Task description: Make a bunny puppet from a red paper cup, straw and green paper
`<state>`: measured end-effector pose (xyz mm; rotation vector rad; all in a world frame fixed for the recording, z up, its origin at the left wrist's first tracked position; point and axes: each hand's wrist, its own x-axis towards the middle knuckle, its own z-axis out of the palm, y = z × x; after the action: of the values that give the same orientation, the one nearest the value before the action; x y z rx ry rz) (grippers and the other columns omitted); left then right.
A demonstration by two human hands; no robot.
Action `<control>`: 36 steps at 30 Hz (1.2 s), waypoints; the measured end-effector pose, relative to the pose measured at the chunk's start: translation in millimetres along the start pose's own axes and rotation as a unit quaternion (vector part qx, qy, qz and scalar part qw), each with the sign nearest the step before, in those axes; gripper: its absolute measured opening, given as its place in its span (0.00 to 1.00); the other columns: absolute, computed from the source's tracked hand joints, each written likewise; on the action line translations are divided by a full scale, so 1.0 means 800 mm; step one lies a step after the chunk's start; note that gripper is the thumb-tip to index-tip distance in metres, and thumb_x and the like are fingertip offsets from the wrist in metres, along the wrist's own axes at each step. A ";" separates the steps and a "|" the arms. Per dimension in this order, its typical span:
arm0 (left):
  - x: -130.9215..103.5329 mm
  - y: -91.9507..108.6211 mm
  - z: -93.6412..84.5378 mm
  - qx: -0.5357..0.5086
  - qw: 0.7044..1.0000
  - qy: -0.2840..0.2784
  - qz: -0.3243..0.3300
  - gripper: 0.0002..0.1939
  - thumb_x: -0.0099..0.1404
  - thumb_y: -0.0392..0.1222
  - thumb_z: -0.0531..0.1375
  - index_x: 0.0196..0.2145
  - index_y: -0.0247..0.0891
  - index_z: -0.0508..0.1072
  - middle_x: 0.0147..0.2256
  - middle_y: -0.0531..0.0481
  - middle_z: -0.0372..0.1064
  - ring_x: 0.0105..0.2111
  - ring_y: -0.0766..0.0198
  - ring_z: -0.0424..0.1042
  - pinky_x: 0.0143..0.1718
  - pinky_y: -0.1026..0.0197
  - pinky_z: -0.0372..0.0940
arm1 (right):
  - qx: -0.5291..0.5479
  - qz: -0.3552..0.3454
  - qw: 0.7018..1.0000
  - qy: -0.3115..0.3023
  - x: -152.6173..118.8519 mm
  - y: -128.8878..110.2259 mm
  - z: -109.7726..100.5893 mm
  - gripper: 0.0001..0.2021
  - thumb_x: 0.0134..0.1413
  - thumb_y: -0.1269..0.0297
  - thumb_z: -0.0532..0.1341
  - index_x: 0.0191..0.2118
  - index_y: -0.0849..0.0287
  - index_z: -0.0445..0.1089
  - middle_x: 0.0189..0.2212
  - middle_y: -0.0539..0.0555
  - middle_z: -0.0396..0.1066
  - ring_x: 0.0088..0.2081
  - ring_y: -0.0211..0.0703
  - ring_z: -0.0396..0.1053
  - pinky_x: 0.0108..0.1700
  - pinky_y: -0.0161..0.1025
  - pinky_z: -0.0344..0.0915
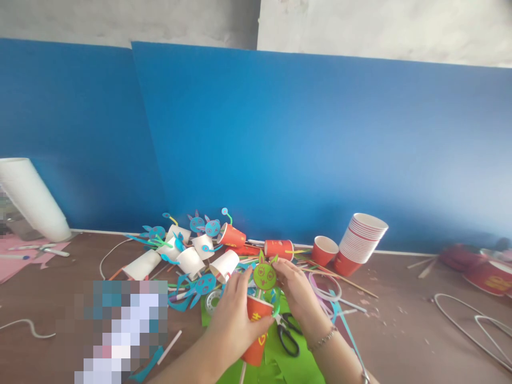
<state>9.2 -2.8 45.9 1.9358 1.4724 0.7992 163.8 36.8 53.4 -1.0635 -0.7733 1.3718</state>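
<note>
1. From my remote seat, I'm gripping a red paper cup (256,349) with my left hand (230,312), its fingers and thumb wrapping around the side; the cup is leaning slightly, at the near middle of the scene.
2. A green paper rabbit face (264,276) is standing just above the cup's rim, between my two hands.
3. I'm keeping my right hand (294,282) at the rabbit's right edge, fingers bent; I can't tell whether they are pinching the paper or only resting against it.
4. Just right of the cup, black-handled scissors (284,323) are lying over green paper (296,365), which is spreading beneath both hands.
5. To the left, a blue paper face (205,284) is lying near several white cups (191,262), which are tipping on their sides in a loose cluster.
6. Beyond my hands, another red cup (279,249) is lying sideways; farther right, a tall stack of cups (362,240) is leaning.
7. At the far left, pink paper (24,256) is covering part of the brown table (400,330); at the right, a white cable (472,320) is curling.
8. Behind everything, a blue board (280,149) is spanning the scene.
</note>
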 end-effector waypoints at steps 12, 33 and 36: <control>0.000 0.003 -0.001 0.033 0.999 -0.009 -0.010 0.44 0.50 0.47 0.62 0.62 0.33 0.52 0.60 0.33 0.51 0.62 0.40 0.47 0.58 0.43 0.52 | -0.046 -0.025 0.999 0.009 -0.004 0.000 0.006 0.08 0.40 0.62 0.67 0.27 0.60 0.71 0.25 0.50 0.73 0.27 0.41 0.68 0.33 0.37 0.63; 0.016 -0.019 -0.004 -0.049 0.990 0.102 0.085 0.13 0.61 0.46 0.57 0.42 0.40 0.69 0.49 0.40 0.63 0.53 0.50 0.61 0.53 0.48 0.57 | -0.072 -0.044 0.995 -0.049 -0.011 -0.004 0.012 0.17 0.36 0.62 0.71 0.35 0.61 0.70 0.21 0.51 0.74 0.25 0.44 0.70 0.30 0.38 0.64; 0.024 -0.023 -0.006 -0.091 0.986 0.116 0.082 0.07 0.61 0.43 0.56 0.28 0.39 0.68 0.43 0.43 0.66 0.49 0.52 0.64 0.51 0.50 0.58 | -0.071 -0.029 0.994 -0.083 -0.016 -0.005 0.017 0.19 0.37 0.59 0.71 0.37 0.61 0.70 0.19 0.50 0.73 0.24 0.44 0.71 0.29 0.38 0.64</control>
<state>-1.8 20.8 37.6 1.8919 1.3265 1.2261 151.7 26.1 63.8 -1.0369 -1.0289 1.3843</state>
